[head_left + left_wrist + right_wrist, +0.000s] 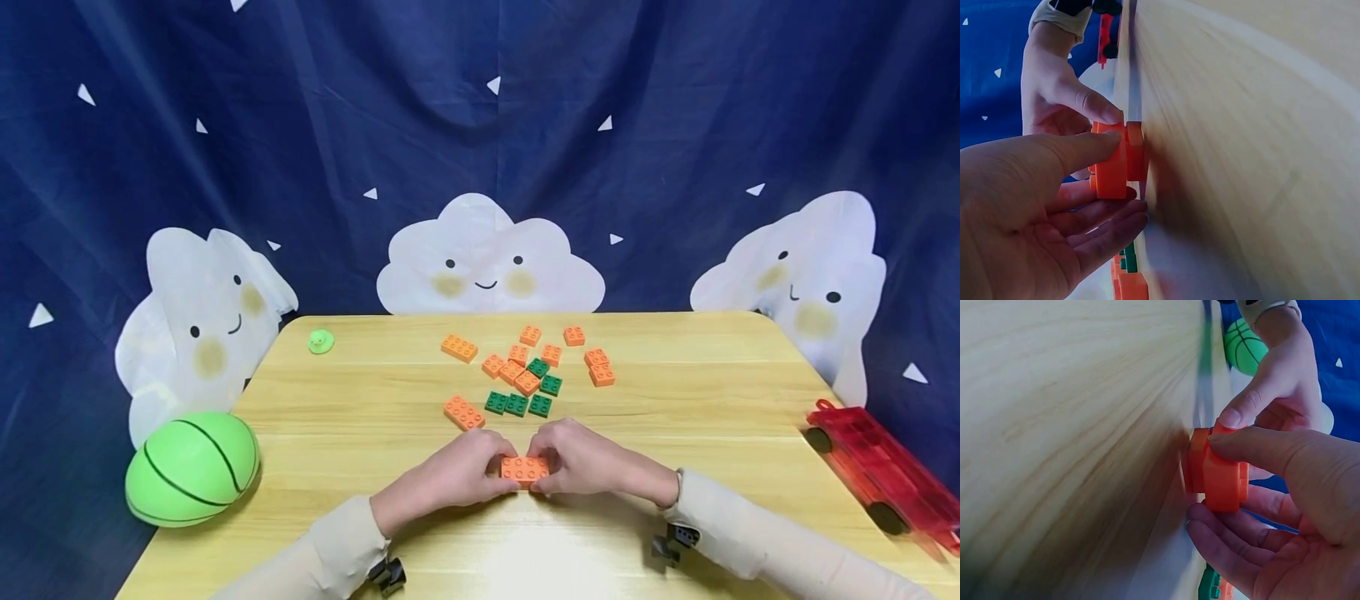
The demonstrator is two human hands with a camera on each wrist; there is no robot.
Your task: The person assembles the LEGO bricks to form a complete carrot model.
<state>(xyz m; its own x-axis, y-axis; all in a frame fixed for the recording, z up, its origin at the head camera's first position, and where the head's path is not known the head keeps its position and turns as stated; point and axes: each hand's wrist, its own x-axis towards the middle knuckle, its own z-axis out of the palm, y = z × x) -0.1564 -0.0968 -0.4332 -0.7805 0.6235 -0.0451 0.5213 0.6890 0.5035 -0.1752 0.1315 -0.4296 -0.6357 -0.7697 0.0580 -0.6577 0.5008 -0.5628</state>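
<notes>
Near the front middle of the table, both hands hold one long orange building brick (524,469) with its studs up. My left hand (468,471) pinches its left end, thumb on the near side. At the other end my right hand (581,458) pinches it the same way. In the left wrist view a second orange brick (1135,150) sits beneath the held one (1110,169), close to the table top. The right wrist view shows this lower brick (1197,459) too, set off a little from the upper one. Whether the two are pressed fully together I cannot tell.
Beyond the hands lie a long orange brick (464,413), several green bricks (516,405), several small orange bricks (527,382) and a lighter orange brick (459,348). A green ball (192,469), a green duck toy (321,341) and a red toy car (885,467) stand toward the table's sides.
</notes>
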